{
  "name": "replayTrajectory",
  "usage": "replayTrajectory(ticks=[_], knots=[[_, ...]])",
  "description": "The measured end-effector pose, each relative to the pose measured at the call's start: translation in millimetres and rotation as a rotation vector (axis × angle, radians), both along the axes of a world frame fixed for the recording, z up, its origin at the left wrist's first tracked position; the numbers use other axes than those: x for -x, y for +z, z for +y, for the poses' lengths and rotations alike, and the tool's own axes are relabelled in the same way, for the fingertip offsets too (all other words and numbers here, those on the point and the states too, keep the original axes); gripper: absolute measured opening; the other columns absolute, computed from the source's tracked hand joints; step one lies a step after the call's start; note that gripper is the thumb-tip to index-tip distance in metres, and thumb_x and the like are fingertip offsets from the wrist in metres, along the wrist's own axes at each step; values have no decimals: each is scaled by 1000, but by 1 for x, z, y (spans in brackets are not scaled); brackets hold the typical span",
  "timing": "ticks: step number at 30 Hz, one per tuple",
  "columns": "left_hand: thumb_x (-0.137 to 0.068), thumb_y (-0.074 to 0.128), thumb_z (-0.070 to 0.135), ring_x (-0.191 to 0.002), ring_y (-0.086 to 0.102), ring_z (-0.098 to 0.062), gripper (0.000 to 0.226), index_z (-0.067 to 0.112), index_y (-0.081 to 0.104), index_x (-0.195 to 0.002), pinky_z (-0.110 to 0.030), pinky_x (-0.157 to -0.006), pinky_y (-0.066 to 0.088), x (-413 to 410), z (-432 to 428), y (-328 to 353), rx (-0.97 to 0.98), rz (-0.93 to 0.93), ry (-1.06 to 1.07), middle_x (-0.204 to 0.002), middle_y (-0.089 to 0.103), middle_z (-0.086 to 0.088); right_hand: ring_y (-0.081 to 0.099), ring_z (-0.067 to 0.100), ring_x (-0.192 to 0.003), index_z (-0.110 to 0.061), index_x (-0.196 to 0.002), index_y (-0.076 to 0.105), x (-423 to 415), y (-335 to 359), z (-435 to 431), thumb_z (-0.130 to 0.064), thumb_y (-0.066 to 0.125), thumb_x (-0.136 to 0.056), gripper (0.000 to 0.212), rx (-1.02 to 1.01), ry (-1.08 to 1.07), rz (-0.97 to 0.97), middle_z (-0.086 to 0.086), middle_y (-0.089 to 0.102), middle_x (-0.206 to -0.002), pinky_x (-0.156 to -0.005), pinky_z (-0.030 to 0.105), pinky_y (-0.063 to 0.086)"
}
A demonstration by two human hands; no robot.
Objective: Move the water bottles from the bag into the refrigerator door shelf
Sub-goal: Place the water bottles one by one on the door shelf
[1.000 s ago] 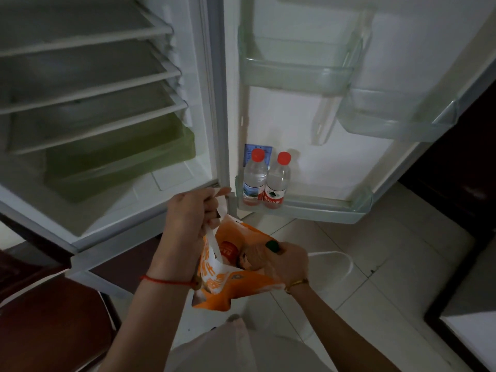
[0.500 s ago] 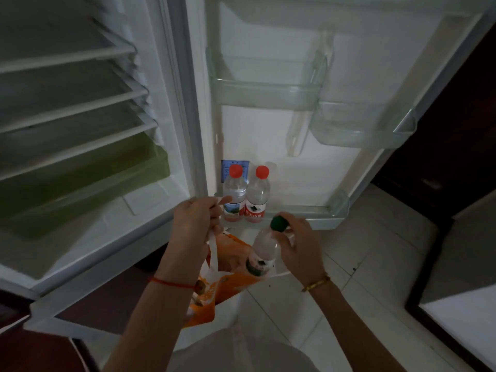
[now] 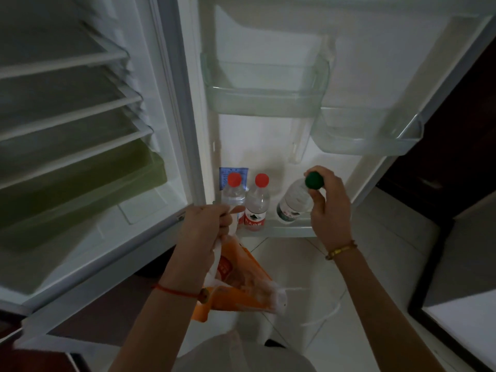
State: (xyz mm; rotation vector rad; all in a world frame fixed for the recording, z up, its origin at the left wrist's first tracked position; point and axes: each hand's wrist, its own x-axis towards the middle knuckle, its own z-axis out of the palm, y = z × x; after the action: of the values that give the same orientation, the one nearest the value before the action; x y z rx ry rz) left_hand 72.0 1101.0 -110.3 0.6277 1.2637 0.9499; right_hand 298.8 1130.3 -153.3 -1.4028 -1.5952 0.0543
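Water bottle [image 3: 294, 202]: clear plastic, green cap, green-and-white label. Long axis is tilted, cap toward 1 o'clock, base inside the bottom door shelf [image 3: 279, 232], at 3 o'clock of two red-capped bottles [image 3: 256, 208]. Neck is gripped by the right hand [image 3: 330, 210]; the orange bag [image 3: 239, 288] is held by the left hand [image 3: 206, 226].

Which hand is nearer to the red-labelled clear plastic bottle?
Left. The left hand, gripping the orange bag, is just beside the red-labelled bottle; the right hand holds the green-capped bottle farther right.

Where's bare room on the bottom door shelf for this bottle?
Right of the two red-capped bottles, to the right end of the bottom door shelf; the right hand holds the green-capped bottle there. Left end is crowded.
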Motion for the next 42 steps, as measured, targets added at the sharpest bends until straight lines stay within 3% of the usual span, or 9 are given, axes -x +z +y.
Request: replayTrajectory(ticks=[6, 10, 20, 25, 28, 30, 33, 39, 42], knots=[[-98, 44, 10, -32, 25, -3, 30, -7, 68, -104, -16, -33, 25, -21, -5, 6, -18, 10, 61, -37, 34, 10, 56, 29, -102, -1, -120, 57, -14, -27, 43, 7, 54, -86, 36, 100, 74, 1, 17, 62, -112, -89, 7, 34], [-98, 43, 9, -31, 25, -2, 32, -10, 67, -105, -15, -32, 26, -37, -6, 8, -17, -17, 114, -38, 34, 10, 57, 30, -100, -3, -121, 57, -16, -43, 60, 6, 55, -87, 36, 196, 136, 7, 18, 60, -109, -89, 32, 47], [-99, 41, 9, -31, 25, -1, 31, -3, 70, -95, -15, -32, 26, -66, -16, 12, -24, -11, 183, -41, 32, 9, 55, 26, -107, -5, -127, 53, -13, -57, 65, 6, 53, -88, 40, 293, 280, 43, 15, 58, -114, -94, 28, 44], [-98, 42, 7, -31, 24, -2, 32, 0, 69, -81, -15, -32, 23, -76, -24, 17, -47, -7, 241, -40, 31, 9, 47, 20, -124, -12, -138, 44, -19, -49, 59, -16, 55, -96, 44, 302, 318, 68, 7, 53, -135, -106, 33, 41], [-98, 43, 7, -32, 23, -2, 31, -2, 70, -86, -14, -32, 22, -80, -28, 20, -50, 8, 252, -41, 30, 9, 58, 18, -104, -12, -115, 57, -29, -47, 37, -19, 61, -92, 24, 146, 214, 108, 4, 61, -114, -88, 32, 53], [-98, 43, 8, -32, 23, -2, 31, -3, 70, -92, -15, -33, 23, -82, -31, 20, -54, 11, 234, -41, 30, 9, 61, 17, -68, -14, -87, 61, -37, -53, 14, -27, 59, -92, 14, 151, 217, 43, 2, 65, -79, -61, 37, 54], [-98, 42, 9, -33, 23, -2, 31, -5, 69, -98, -15, -33, 23, -86, -36, 23, -62, 13, 199, -43, 30, 9, 57, 15, -50, -18, -70, 63, -36, -66, -24, -49, 47, -91, 41, 395, 463, -217, 2, 64, -57, -55, 29, 49], [-98, 43, 9, -32, 23, -2, 31, 0, 69, -83, -15, -32, 23, -93, -48, 36, -66, 19, 181, -42, 30, 8, 59, 17, -95, -24, -103, 65, 6, -98, -44, -37, 55, -92, 19, 614, 896, -601, 0, 62, -110, -93, 36, 50], [-98, 43, 9, -33, 23, -2, 30, -2, 69, -87, -15, -33, 23, -95, -55, 42, -87, 31, 156, -43, 29, 8, 52, 18, -87, -21, -90, 55, 32, -96, -46, -31, 61, -86, 12, 511, 864, -690, -6, 52, -89, -83, 34, 49]])
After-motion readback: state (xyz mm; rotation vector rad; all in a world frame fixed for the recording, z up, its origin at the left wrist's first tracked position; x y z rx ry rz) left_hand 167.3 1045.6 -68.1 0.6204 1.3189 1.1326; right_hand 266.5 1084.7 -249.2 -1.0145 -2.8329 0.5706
